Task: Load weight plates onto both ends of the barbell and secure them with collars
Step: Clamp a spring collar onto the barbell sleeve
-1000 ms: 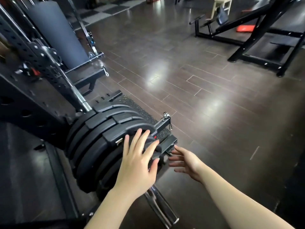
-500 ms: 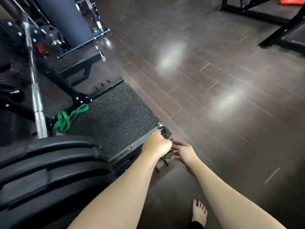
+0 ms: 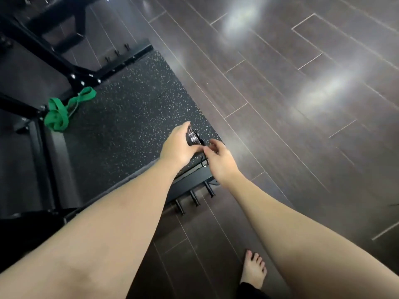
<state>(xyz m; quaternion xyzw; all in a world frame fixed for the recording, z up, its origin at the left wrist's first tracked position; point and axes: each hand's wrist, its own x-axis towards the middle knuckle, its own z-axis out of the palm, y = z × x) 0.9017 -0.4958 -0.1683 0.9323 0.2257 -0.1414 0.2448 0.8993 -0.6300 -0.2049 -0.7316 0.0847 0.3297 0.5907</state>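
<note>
I see my left hand (image 3: 179,145) curled around a spring collar (image 3: 192,137) (coiled metal, shiny silver against dark shadow), lifting it just above the near right corner of the speckled rubber mat (image 3: 121,117). My right hand (image 3: 220,159) sits just beside it, fingers loosely bent; whether they pinch the collar's handle I cannot tell. A green band (image 3: 64,111) lies at the mat's far left edge.

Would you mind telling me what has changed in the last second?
The left hand left the stacked plates, reached down to the platform corner and now grips a spring collar. The right hand followed, fingers loose beside it. The green band stayed put.
</note>
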